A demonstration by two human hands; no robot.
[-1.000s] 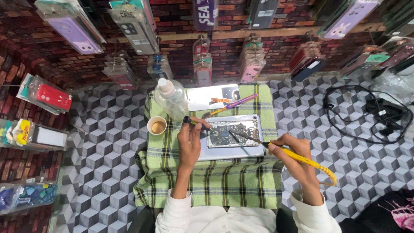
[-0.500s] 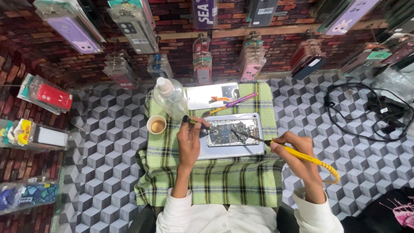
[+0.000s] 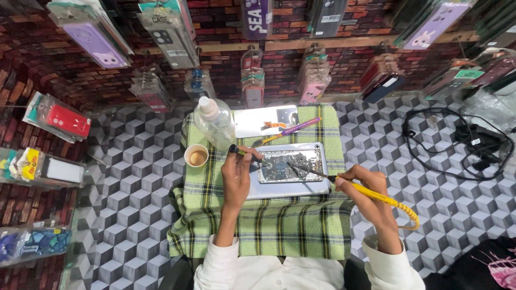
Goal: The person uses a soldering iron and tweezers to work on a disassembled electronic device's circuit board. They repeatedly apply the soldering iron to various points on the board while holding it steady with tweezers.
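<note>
Head view: an opened tablet (image 3: 287, 172), a flat grey rectangle with its dark circuit board laid bare, is seen lying on a green plaid cloth (image 3: 258, 225) that is draped softly over a small stand. A thin black-handled tool (image 3: 246, 154) is pinched by the fingers of the left hand (image 3: 235, 177), its tip set on the tablet's left part. A soldering iron (image 3: 365, 192), with a yellow grip and a slim dark shaft, is grasped by the closed right hand (image 3: 365, 190); its tip is laid over the board. Behind the tablet, a clear rounded plastic bottle (image 3: 214, 122), a small cup (image 3: 196, 157) of brown liquid, a shiny metal plate (image 3: 266, 121) and a purple pen-like tool (image 3: 293, 130) are placed. Right of the tablet, a coiled black cable (image 3: 457, 142) is spread on the cube-patterned surface. What the tool tips touch cannot be made out, and the board's parts are too small to tell. Compared with half a second ago, the right hand has been drawn slightly further from the tablet; the left hand has stayed put.
</note>
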